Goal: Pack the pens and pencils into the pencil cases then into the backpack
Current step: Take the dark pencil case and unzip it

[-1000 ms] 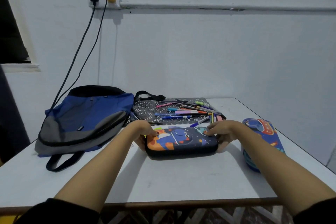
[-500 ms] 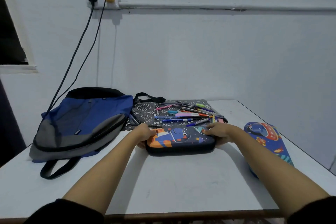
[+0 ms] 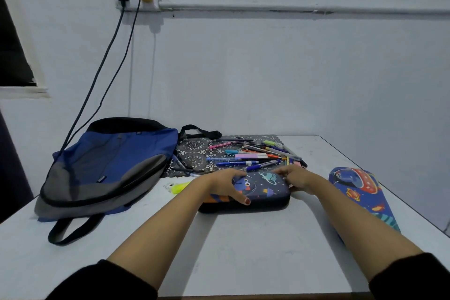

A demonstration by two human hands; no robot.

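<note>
Head view: left hand [image 3: 226,184] now grips the lid of the pencil case [image 3: 265,190], not its end, at frame centre; fingers [image 3: 280,172] of the right hand [image 3: 295,179] pinch its far corner; likely opening it; pens [image 3: 255,156] wait loose behind.

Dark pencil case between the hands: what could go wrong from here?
The dark pencil case lies just in front of the loose pens; opening its lid backward may scatter them. The blue pencil case lies near the table's right edge, beside the right forearm; a sweep could knock it off. The yellow highlighter lies apart and may be forgotten.
</note>
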